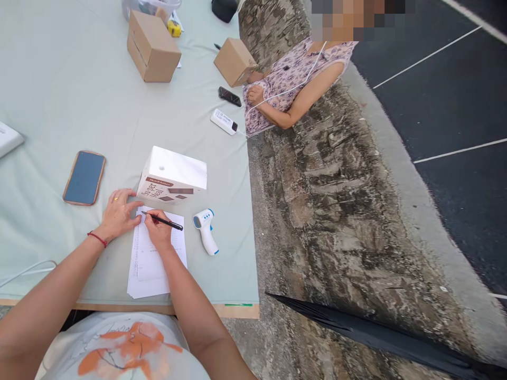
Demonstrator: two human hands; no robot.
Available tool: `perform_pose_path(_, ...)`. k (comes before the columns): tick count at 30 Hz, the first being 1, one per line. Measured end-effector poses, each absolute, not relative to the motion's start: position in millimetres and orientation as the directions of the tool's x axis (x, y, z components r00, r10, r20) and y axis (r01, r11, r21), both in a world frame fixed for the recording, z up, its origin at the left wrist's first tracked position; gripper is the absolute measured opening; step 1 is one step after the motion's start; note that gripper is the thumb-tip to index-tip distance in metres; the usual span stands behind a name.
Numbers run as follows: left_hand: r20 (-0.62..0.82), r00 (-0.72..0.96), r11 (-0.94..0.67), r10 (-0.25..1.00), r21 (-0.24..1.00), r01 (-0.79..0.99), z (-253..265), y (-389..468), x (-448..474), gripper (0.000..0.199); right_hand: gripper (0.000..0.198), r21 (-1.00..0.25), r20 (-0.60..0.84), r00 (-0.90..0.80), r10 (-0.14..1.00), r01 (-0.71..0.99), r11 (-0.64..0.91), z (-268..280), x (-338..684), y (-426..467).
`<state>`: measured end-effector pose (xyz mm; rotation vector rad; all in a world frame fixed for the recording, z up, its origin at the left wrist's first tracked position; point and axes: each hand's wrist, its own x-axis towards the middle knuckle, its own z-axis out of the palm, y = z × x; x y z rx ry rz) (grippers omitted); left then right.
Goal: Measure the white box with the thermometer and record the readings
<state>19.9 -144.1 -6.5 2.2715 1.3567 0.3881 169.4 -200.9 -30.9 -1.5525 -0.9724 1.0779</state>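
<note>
Between its fingers my right hand (159, 233) grips a black pen (171, 222), its tip over the upper part of a stack of printed sheets (152, 274). My left hand (119, 215) lies with fingers spread at the sheets' upper left edge, beside a white box with brown print (178, 169). That box stands just beyond the papers. To the right of the sheets lies a white and blue infrared thermometer (206, 232). A phone with a brown case (84, 178) rests face up to the left of my left hand.
Cardboard boxes (153, 47) stand farther up the table (99, 95), with a yellow tape measure (174, 28) behind. Near the right edge lie a dark phone (229, 96) and a white device (224, 122). Another person (293, 84) sits there. A white object (8, 140) is at far left.
</note>
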Motion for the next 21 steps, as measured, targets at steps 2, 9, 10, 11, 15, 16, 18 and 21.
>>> perform_pose_path(2,-0.012,0.467,-0.393,0.884,0.524,0.756,-6.1,-144.0,20.1,0.03,0.025,-0.972,-0.179,0.282,0.943,0.096,-0.214,-30.8,169.4,-201.0)
perform_pose_path(9,-0.061,0.456,-0.355,0.888,0.54,0.763,-5.6,-143.1,20.2,0.03,0.025,-0.968,-0.169,0.262,0.95,0.138,-0.211,-30.4,170.5,-201.0)
perform_pose_path(10,-0.056,0.456,-0.358,0.888,0.538,0.764,-5.9,-143.1,20.1,0.03,0.025,-0.967,-0.17,0.262,0.95,0.141,-0.212,-30.6,170.6,-200.9)
perform_pose_path(11,-0.049,0.457,-0.363,0.888,0.534,0.764,-6.3,-143.2,19.9,0.03,0.025,-0.967,-0.169,0.261,0.95,0.144,-0.211,-30.8,170.7,-200.8)
perform_pose_path(15,-0.005,0.468,-0.399,0.884,0.516,0.758,-8.8,-143.9,18.9,0.031,0.025,-0.97,-0.161,0.259,0.952,0.134,-0.2,-31.2,170.5,-200.7)
perform_pose_path(16,0.007,0.47,-0.406,0.882,0.515,0.755,-9.4,-144.1,18.7,0.031,0.025,-0.972,-0.161,0.262,0.952,0.127,-0.2,-31.3,170.3,-200.8)
perform_pose_path(18,0.024,0.472,-0.416,0.881,0.514,0.75,-10.1,-144.3,18.5,0.031,0.024,-0.973,-0.163,0.271,0.949,0.115,-0.2,-31.5,169.9,-201.0)
perform_pose_path(21,0.033,0.475,-0.424,0.879,0.508,0.75,-10.4,-144.2,18.6,0.032,0.024,-0.973,-0.169,0.272,0.947,0.106,-0.205,-31.8,169.4,-201.4)
